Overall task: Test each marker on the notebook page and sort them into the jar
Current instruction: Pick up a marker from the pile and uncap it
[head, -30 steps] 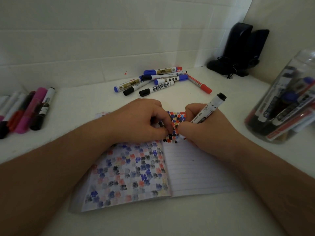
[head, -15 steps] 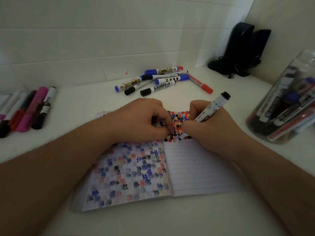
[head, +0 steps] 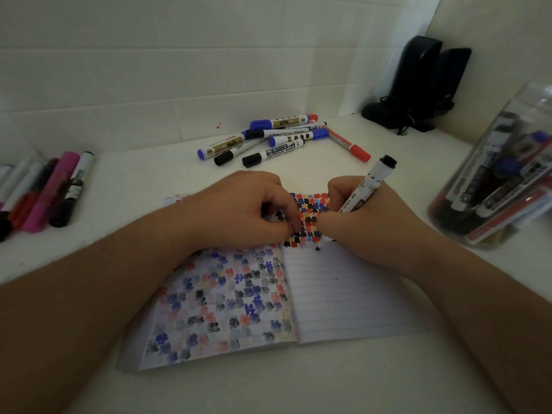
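Marker [head: 363, 191] in the head view is a white barrel with dark print and a black end cap, tilted so the capped end points up and away from the notebook [head: 343, 297] while its tip meets the top of the lined right page, just below a block of red, blue, black and yellow blotches. The notebook lies open on the table [head: 298, 383]; its left page is covered with paler blotches of the same colours.

The right hand [head: 370, 222] grasps the marker in a writing grip, fingers curled round the lower barrel, wrist resting on the right page. The left hand [head: 248, 210] is curled, knuckles up, its fingertips pressed on the notebook's top edge beside the blotches; whether it pinches anything I cannot tell. Both forearms reach in over the notebook's near corners.

Beyond the notebook lies a loose pile of markers [head: 277, 138] with blue, black and red caps. Left of the notebook sits a row of markers [head: 50, 192], one pink. Right of the notebook stands a clear jar [head: 507, 174] holding more markers, well apart from the right hand. Behind it, in the corner, are two black speakers [head: 424, 82].
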`<state>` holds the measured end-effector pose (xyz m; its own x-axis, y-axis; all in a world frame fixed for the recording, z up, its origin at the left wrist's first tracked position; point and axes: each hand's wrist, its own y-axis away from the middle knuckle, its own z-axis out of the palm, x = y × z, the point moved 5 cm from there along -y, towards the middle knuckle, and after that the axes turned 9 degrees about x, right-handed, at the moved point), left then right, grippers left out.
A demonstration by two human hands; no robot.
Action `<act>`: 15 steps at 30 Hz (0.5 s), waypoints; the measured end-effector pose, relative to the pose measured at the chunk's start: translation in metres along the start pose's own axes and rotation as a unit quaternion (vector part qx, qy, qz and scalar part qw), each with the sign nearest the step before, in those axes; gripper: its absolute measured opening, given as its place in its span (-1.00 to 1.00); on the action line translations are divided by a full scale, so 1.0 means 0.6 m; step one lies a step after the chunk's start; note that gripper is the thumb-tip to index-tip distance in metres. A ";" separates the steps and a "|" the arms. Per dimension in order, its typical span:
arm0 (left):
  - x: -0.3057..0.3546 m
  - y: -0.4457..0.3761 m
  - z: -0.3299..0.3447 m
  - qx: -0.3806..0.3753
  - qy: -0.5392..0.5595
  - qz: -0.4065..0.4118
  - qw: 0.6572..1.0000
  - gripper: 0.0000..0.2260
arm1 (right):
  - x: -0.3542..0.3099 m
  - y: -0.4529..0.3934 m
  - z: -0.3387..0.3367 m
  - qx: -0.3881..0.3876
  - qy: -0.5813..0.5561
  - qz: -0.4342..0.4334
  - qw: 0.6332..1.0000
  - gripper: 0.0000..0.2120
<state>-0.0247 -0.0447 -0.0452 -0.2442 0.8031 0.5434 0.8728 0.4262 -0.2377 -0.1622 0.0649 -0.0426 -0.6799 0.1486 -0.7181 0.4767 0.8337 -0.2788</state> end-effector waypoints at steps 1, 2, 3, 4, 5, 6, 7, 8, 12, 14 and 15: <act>0.000 0.000 0.000 0.001 0.001 -0.001 1.000 -0.89 | 0.001 -0.001 -0.001 0.003 0.007 -0.001 1.000 -0.71; 0.001 0.001 0.000 0.002 0.002 -0.001 1.000 -0.89 | 0.001 -0.002 -0.002 0.007 0.013 -0.002 1.000 -0.72; 0.001 0.002 0.000 0.003 0.002 -0.001 1.000 -0.89 | 0.001 -0.002 -0.002 0.006 0.015 -0.001 1.000 -0.73; 0.000 0.003 0.000 0.001 0.002 -0.002 1.000 -0.88 | 0.001 -0.002 -0.003 0.002 0.008 0.003 1.000 -0.74; 0.001 0.004 -0.001 -0.003 -0.001 -0.003 1.000 -0.86 | 0.000 -0.003 -0.006 0.004 -0.019 0.011 1.000 -0.74; 0.002 0.005 -0.003 -0.008 -0.009 -0.003 1.000 -0.81 | 0.000 -0.005 -0.012 0.018 -0.064 0.024 0.997 -0.75; 0.003 0.005 -0.005 -0.011 -0.015 -0.004 1.000 -0.73 | 0.001 -0.008 -0.021 0.044 -0.118 0.041 0.991 -0.75; 0.003 0.006 -0.008 -0.009 -0.011 -0.012 1.000 -0.64 | 0.002 -0.013 -0.031 0.072 -0.173 0.061 0.980 -0.74; -0.010 0.006 -0.028 0.042 0.055 -0.063 0.996 -0.60 | 0.003 -0.013 -0.040 0.065 -0.378 0.114 0.916 -0.79; -0.014 0.006 -0.034 0.065 0.097 -0.070 0.991 -0.70 | -0.003 -0.009 -0.031 0.007 -0.436 0.114 0.893 -0.89; -0.014 0.006 -0.036 0.075 0.112 -0.071 0.988 -0.72 | -0.004 -0.008 -0.027 -0.015 -0.456 0.120 0.882 -0.93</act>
<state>-0.0104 -0.0590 -0.0333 -0.2459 0.6253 0.7406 0.7599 0.5987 -0.2532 -0.1718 0.0694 -0.0290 0.1757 -0.1548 -0.9722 0.5211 0.8525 -0.0416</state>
